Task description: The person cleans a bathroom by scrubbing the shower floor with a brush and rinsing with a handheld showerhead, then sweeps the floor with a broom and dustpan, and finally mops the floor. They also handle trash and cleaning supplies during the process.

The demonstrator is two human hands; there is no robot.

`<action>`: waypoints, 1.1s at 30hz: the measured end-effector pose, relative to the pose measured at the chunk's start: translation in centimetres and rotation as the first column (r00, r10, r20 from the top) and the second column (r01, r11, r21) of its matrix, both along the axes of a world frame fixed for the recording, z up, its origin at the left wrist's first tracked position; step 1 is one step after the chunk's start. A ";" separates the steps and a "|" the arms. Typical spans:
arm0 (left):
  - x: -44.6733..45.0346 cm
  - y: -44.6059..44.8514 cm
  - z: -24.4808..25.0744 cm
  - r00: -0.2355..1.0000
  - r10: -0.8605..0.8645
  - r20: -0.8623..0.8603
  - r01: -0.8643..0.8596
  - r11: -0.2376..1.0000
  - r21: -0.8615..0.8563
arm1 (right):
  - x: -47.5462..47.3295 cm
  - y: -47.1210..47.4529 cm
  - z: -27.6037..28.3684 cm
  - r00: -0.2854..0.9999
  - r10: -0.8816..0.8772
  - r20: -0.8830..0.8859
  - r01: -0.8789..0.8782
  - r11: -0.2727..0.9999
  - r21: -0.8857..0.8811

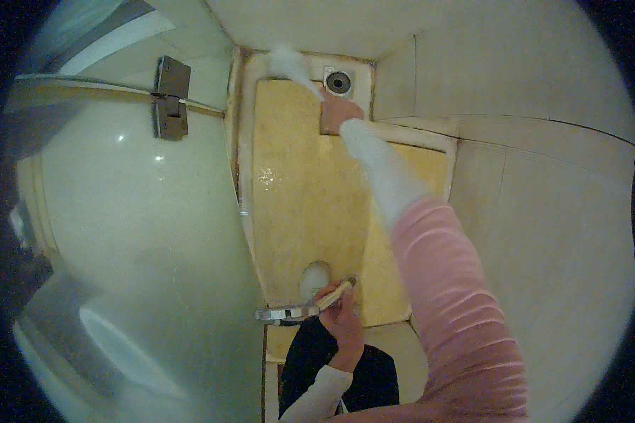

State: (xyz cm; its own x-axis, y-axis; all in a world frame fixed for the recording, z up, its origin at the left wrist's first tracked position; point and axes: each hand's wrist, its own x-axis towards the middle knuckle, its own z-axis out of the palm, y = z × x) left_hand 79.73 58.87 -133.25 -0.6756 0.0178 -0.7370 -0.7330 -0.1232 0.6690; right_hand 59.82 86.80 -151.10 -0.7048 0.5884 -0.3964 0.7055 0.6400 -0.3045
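My right hand [341, 110] reaches far forward, low over the corner of the shower floor next to the round drain [338, 82]. It is closed on the narrow end of a white, motion-blurred thing [290, 62], which widens toward the back left corner; its kind is unclear. Close to my body, my left hand [341, 314] is wrapped around a slim pale bar [336, 296]. A shiny chrome piece [288, 314] adjoins that bar at the left; whether they are one object cannot be told. Beneath both hands lies the yellowish floor slab [307, 185].
A glass panel [190, 222] with a dark metal hinge [172, 99] stands along the left. Pale tiled walls [534, 201] rise at the right and back. Wet glints [267, 177] show on the slab. A white rounded thing [315, 279], perhaps footwear, is beside my left hand.
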 end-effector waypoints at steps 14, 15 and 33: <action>0.4 0.7 0.0 0.998 0.022 -0.055 -0.018 0.998 0.064 | 17.4 -8.0 -6.1 0.861 -0.507 -0.037 0.503 0.861 -0.076; 0.3 0.7 -0.2 0.999 -0.016 -0.048 0.018 0.999 0.042 | 18.2 -9.4 -5.9 0.851 -0.516 -0.096 0.504 0.854 -0.125; 2.7 -0.9 -1.2 0.992 -0.121 0.033 0.118 0.989 0.091 | 22.2 -10.5 -1.8 0.934 -0.356 0.028 0.345 0.876 -0.337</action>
State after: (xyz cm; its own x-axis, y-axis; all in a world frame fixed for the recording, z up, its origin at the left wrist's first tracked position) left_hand 82.44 57.93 -134.49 -0.6357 0.1630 -0.7545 -0.7712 -0.0907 0.6301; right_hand 82.03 76.27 -152.93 -0.4933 0.6381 -0.5913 0.8503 0.2103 -0.4824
